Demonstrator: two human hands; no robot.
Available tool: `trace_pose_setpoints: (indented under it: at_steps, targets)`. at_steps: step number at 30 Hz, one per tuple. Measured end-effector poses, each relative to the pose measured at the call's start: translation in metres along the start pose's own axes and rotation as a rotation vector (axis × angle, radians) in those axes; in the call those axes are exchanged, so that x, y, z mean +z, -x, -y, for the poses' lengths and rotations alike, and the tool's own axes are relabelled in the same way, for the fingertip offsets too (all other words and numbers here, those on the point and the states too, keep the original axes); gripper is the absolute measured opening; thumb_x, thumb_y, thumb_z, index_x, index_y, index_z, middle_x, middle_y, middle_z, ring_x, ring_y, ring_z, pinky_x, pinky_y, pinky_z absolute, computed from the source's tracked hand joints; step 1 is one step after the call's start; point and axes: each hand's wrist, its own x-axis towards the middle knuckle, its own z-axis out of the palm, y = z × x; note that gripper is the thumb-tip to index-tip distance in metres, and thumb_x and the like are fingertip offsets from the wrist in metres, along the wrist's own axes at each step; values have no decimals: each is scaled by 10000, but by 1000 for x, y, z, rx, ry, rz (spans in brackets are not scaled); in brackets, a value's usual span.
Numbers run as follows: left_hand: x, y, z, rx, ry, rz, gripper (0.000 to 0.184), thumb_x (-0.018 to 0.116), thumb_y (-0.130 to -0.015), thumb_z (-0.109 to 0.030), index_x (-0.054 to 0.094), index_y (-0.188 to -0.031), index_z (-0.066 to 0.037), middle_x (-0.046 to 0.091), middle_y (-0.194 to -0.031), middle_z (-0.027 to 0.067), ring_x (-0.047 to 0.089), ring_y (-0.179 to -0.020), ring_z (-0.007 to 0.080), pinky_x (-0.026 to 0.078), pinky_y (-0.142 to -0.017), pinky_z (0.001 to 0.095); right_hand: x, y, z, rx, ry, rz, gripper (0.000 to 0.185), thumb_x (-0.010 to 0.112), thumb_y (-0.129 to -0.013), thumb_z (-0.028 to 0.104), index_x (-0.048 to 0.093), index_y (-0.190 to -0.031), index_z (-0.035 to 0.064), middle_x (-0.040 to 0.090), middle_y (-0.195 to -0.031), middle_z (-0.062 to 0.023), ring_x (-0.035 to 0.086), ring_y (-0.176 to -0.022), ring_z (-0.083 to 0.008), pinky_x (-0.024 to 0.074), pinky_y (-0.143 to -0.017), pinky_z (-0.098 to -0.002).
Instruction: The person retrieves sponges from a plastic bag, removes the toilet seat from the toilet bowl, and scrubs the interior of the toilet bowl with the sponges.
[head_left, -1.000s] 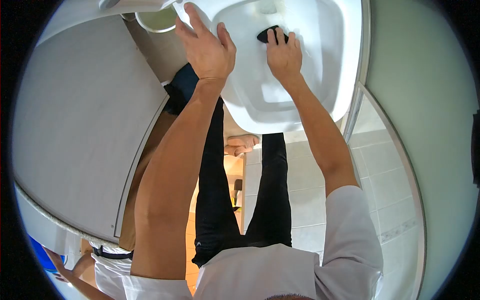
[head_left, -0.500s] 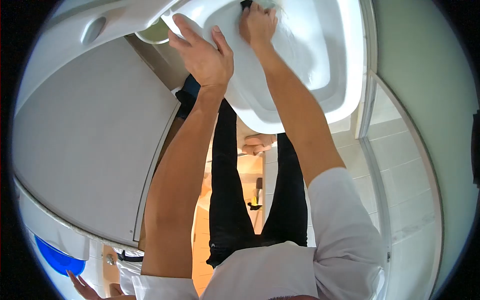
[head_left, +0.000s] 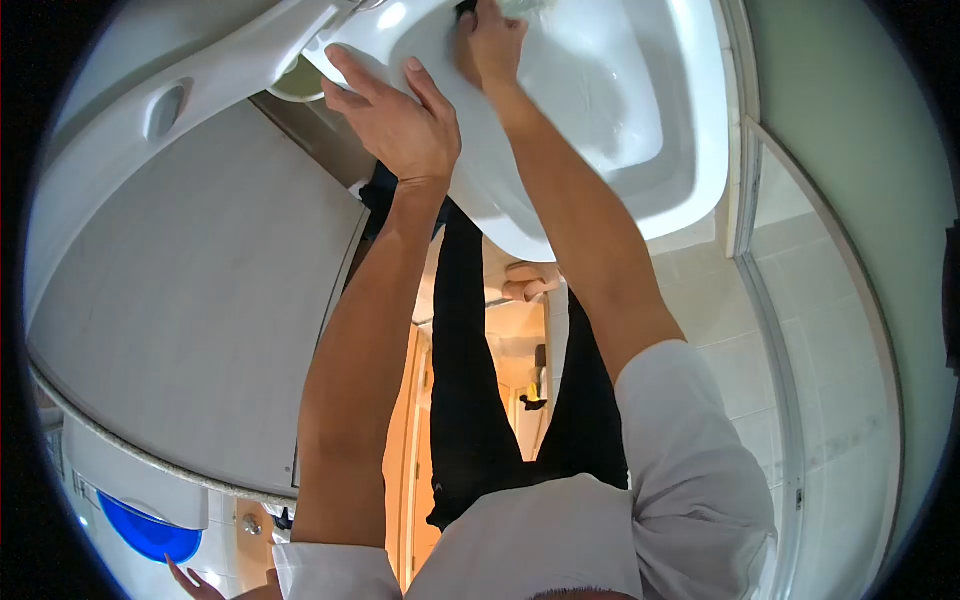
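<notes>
A white washbasin (head_left: 690, 190) fills the top of the head view. My left hand (head_left: 405, 130) rests at its left rim, fingers spread and thumb apart, with nothing held in them. Inside the basin, near the top edge of the view, my right hand (head_left: 490, 48) is closed around a small black thing (head_left: 466, 7). Most of that thing is hidden by the fingers and the picture's edge, so its kind is unclear. The basin's inner surface looks wet beside the right hand.
A large grey panel (head_left: 190, 290) lies to the left, with a blue bowl-like thing (head_left: 150, 530) and another hand (head_left: 195, 582) below it. Pinkish slippers (head_left: 530, 282) are on the floor past the basin. A framed glass panel (head_left: 840, 330) stands at the right.
My right hand has moved a little left and up in the basin, still closed on the black thing. My left hand has shifted slightly left and stays spread. The whole view has tilted a little.
</notes>
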Motion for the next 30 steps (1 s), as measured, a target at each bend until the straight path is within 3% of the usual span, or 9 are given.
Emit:
trace_pose_setpoints:
  at_steps: [5, 8, 11, 15, 17, 19, 21, 25, 30]
  targets:
    - [1, -4, -3, -17, 12, 0, 782, 539, -1027, -264, 118, -1584, 89, 263, -1435, 439, 453, -1220, 552, 439, -1025, 558, -2, 14, 14, -48, -16, -85, 534, 605, -954, 206, 544, -1422, -43, 592, -1400, -233, 540, -1156, -429, 389, -1095, -460]
    - [4, -5, 3, 31, -1, -22, 781, 534, -1032, -284, 124, -1584, 85, 272, -1424, 440, 456, -1218, 551, 465, -994, 553, 10, -23, 1, 8, 114, -119, 347, 483, -986, 224, 657, -1080, -61, 704, -984, -313, 658, -931, -481, 440, -938, -573]
    - [2, -3, 0, 24, 10, -28, 790, 514, -1038, -330, 123, -1586, 84, 269, -1432, 440, 457, -1218, 549, 466, -993, 557, -19, 27, 13, -80, 16, 57, 575, 620, -948, 186, 504, -1468, -30, 569, -1434, -241, 499, -1213, -445, 395, -1110, -472]
    - [2, -3, 0, -4, 15, -27, 786, 450, -1060, -408, 135, -1583, 87, 284, -1419, 432, 443, -1237, 557, 444, -1022, 557, -15, 35, 10, -148, 97, -52, 578, 611, -962, 241, 502, -1471, -11, 568, -1448, -218, 522, -1208, -443, 414, -1093, -467]
    - [2, -2, 4, 13, 18, -17, 802, 456, -1049, -407, 126, -1589, 85, 241, -1467, 441, 436, -1255, 567, 425, -1047, 570, 3, -14, -10, -29, 46, -59, 345, 489, -994, 239, 672, -1059, -46, 708, -966, -300, 664, -918, -471, 441, -942, -567]
    - [3, -3, 2, -4, 48, -20, 794, 452, -1049, -408, 142, -1586, 89, 235, -1470, 446, 425, -1268, 578, 425, -1043, 572, -6, -25, -12, 26, 131, 178, 348, 476, -1017, 257, 689, -1030, -17, 710, -975, -303, 666, -918, -480, 449, -945, -558]
    - [3, 0, 3, 6, 53, -16, 793, 451, -1048, -407, 146, -1584, 92, 240, -1466, 445, 427, -1267, 576, 423, -1044, 571, -29, 7, -6, -74, -14, 215, 572, 621, -964, 236, 509, -1466, -15, 559, -1467, -202, 518, -1227, -435, 416, -1095, -452]
    - [1, -3, 2, -19, 90, -14, 790, 448, -1048, -410, 156, -1579, 95, 255, -1455, 437, 431, -1259, 573, 413, -1054, 563, -43, 59, -4, -313, 91, 9, 495, 608, -966, 245, 567, -1403, 16, 630, -1341, -189, 568, -1108, -412, 486, -982, -496]
    - [6, -1, 10, 34, 97, -66, 783, 458, -1044, -408, 164, -1585, 77, 263, -1449, 435, 424, -1264, 575, 409, -1062, 553, -34, -14, 2, 1, 156, 274, 380, 530, -1001, 273, 655, -1225, -7, 670, -1221, -256, 615, -1094, -431, 474, -987, -508]
